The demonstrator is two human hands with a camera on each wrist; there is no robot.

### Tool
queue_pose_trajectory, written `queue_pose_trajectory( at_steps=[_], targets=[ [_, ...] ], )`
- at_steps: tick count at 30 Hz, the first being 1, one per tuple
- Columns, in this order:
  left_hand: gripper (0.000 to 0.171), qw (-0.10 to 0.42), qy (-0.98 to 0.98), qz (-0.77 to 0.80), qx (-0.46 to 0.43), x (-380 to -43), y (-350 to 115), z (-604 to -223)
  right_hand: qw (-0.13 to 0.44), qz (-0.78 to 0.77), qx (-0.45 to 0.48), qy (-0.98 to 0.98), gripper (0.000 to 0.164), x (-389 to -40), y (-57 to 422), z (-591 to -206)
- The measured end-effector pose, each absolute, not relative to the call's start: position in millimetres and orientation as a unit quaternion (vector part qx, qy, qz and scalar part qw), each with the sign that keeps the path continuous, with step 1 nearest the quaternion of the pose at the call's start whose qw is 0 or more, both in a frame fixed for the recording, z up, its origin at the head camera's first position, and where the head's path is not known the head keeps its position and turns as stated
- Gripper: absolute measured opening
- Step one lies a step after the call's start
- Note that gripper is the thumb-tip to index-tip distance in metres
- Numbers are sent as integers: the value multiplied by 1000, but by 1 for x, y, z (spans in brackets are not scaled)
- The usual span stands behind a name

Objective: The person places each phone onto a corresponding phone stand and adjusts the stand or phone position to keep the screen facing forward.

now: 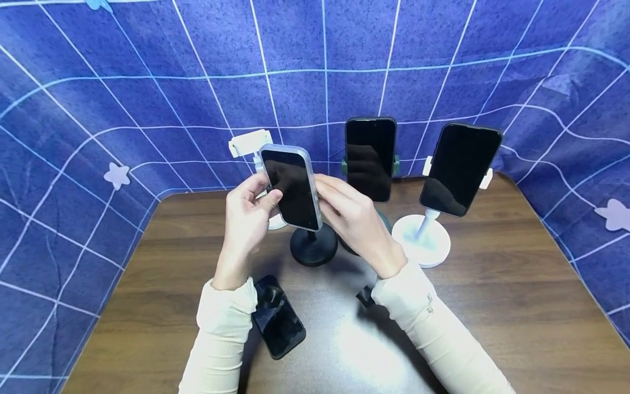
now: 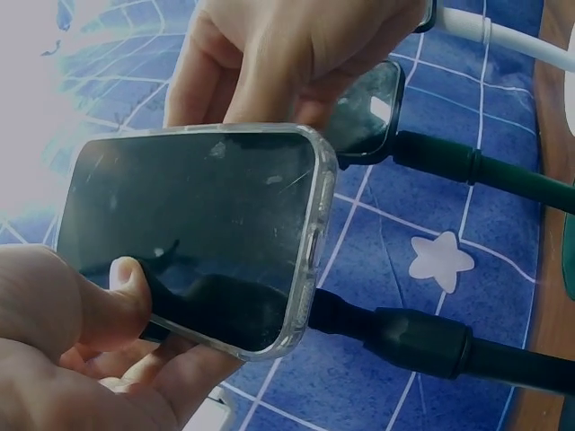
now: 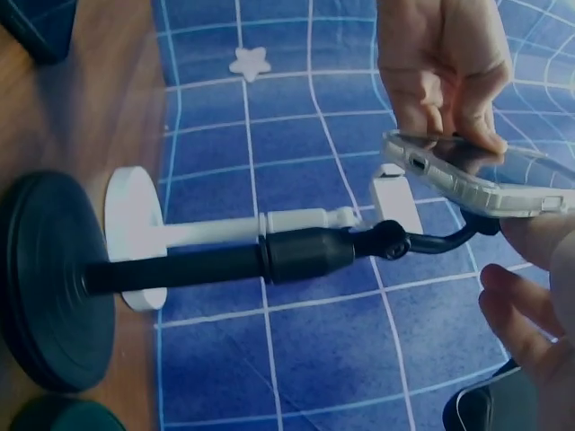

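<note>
A smartphone [image 1: 291, 189] in a clear case sits upright atop a black phone stand [image 3: 310, 256], screen toward me. My left hand [image 1: 246, 210] grips its left edge, thumb pressed on the screen and fingers behind, as the left wrist view shows. On the opposite edge, my right hand [image 1: 351, 219] holds the phone with fingers bent at its side and back. In the right wrist view the black arm of the stand meets the back of the phone [image 3: 476, 180]; the clamp itself is mostly hidden.
Behind the left hand stands a white phone stand [image 1: 250, 143] with a bare clamp. To the right, one phone [image 1: 371, 158] is on a green stand and another phone [image 1: 460, 169] on a white one. A dark phone [image 1: 279, 323] lies on the wooden table [image 1: 147, 306]. A small black piece [image 1: 365, 296] lies by the right sleeve.
</note>
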State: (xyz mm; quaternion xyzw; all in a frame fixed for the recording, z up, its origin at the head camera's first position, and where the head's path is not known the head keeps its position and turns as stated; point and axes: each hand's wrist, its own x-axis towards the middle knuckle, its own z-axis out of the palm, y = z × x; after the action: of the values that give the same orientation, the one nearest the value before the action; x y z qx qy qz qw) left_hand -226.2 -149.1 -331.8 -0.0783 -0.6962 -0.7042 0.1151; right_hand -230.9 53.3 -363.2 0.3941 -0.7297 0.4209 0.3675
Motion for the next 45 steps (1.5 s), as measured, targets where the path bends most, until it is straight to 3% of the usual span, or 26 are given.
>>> queue_pose_trajectory(
  at_steps=[6, 21, 45],
  targets=[
    [21, 127, -686, -713, -75, -227, -147, -333, 383, 365, 406, -745, 33, -233, 60, -363],
    [27, 129, -693, -707, -60, -226, -145, -331, 409, 274, 416, -765, 31, -234, 73, -360],
    [22, 202, -758, -619, -26, -218, -139, -331, 407, 324, 415, -746, 36, -230, 70, -359]
  ],
)
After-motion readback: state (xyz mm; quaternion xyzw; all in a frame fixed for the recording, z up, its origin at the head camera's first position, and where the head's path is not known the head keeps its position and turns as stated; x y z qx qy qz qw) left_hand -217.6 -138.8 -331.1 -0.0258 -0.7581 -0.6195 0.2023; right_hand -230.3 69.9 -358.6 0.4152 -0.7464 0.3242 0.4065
